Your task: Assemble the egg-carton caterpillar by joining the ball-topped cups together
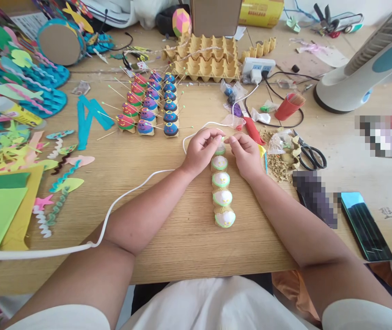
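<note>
Apparently my left hand (201,153) and right hand (247,155), grasp unclear, are working at the carton strip (222,198), likely light, crushable, best side-held.

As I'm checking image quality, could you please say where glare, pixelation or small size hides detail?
In the head view, the phone catches reflections; in that view, blocky pixelation covers the dark item beside it and a patch near the right edge; also in the head view, whatever lies between the left hand and right hand is too small to tell.
</note>
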A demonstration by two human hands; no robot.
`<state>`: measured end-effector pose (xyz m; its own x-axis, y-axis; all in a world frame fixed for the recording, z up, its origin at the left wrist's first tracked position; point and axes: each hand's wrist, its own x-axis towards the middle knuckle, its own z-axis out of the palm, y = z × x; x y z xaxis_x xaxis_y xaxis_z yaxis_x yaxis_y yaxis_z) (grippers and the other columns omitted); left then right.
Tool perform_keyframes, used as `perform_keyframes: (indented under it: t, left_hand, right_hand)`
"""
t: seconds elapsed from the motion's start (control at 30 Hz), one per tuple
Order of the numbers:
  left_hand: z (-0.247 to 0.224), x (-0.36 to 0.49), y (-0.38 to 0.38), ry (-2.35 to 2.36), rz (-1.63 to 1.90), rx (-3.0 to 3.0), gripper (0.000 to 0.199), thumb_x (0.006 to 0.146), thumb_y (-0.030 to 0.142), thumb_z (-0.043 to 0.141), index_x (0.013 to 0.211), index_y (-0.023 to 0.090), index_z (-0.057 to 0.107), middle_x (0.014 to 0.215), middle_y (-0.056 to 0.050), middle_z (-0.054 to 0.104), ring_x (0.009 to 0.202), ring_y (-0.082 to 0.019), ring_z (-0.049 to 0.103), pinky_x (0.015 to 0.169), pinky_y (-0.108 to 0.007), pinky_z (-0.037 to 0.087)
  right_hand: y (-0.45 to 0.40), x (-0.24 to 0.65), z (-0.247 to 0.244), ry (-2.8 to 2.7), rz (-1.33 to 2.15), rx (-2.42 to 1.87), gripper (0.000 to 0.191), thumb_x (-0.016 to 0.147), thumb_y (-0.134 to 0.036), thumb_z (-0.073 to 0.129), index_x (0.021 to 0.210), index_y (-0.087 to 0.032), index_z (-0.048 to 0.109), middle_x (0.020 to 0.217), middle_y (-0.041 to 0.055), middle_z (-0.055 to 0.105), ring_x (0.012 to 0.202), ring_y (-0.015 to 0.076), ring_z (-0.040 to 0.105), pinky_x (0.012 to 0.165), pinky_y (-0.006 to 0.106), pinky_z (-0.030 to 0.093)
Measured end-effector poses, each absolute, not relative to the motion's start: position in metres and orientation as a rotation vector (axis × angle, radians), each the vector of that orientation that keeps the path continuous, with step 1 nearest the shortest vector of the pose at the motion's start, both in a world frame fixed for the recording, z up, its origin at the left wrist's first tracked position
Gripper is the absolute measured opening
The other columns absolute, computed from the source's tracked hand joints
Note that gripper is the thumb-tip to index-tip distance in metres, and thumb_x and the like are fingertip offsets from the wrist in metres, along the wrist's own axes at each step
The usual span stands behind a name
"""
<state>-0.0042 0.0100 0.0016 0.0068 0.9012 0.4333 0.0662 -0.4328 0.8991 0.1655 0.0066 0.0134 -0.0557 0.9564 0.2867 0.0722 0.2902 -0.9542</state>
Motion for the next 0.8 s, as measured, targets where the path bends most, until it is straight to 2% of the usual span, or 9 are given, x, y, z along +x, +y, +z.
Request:
perform_keyframes:
  t: [0.2,0.4,0.57,0.8]
  left_hand:
    - [0.0059,-0.0039,0.007,1.003,1.483,1.621,0.039,0.103,0.061,0.072,0.105,0.023,0.083,0.103,-0.006,0.082,0.087,-0.017,0.067,0.078,-0.03,0.054]
    - [0.0043,-0.0032,0.0087,0.959,1.481,1.643,0.045,0.099,0.067,0.077,0.105,0.022,0.084,0.102,-0.006,0.08,0.085,-0.016,0.067,0.076,-0.029,0.053]
    - [0.0033,-0.0028,0.0097,0.951,1.499,1.665,0.041,0.097,0.063,0.081,0.104,0.023,0.085,0.101,-0.005,0.08,0.086,-0.015,0.069,0.076,-0.028,0.054]
    - [0.005,-0.0034,0.0097,0.976,1.517,1.692,0.044,0.097,0.067,0.079,0.092,0.024,0.083,0.091,-0.003,0.077,0.078,-0.014,0.063,0.07,-0.029,0.051]
  right_hand:
    - [0.0042,0.1663,0.0169,-1.522,0.867,-1.061,0.073,0.093,-0.093,0.059,0.072,-0.024,0.071,0.071,-0.0005,0.057,0.073,0.0166,0.054,0.08,0.037,0.051]
    - [0.0053,0.1659,0.0166,-1.526,0.84,-1.052,0.072,0.095,-0.091,0.059,0.072,-0.024,0.073,0.071,-0.0004,0.059,0.072,0.0163,0.054,0.082,0.038,0.052]
    - [0.0045,0.1646,0.0175,-1.541,0.827,-1.056,0.075,0.093,-0.094,0.057,0.069,-0.024,0.07,0.072,0.0007,0.063,0.073,0.0168,0.057,0.083,0.038,0.054]
    - [0.0062,0.1638,0.0138,-1.523,0.871,-1.047,0.075,0.092,-0.096,0.057,0.069,-0.025,0.066,0.072,0.0012,0.061,0.073,0.0173,0.056,0.079,0.038,0.053]
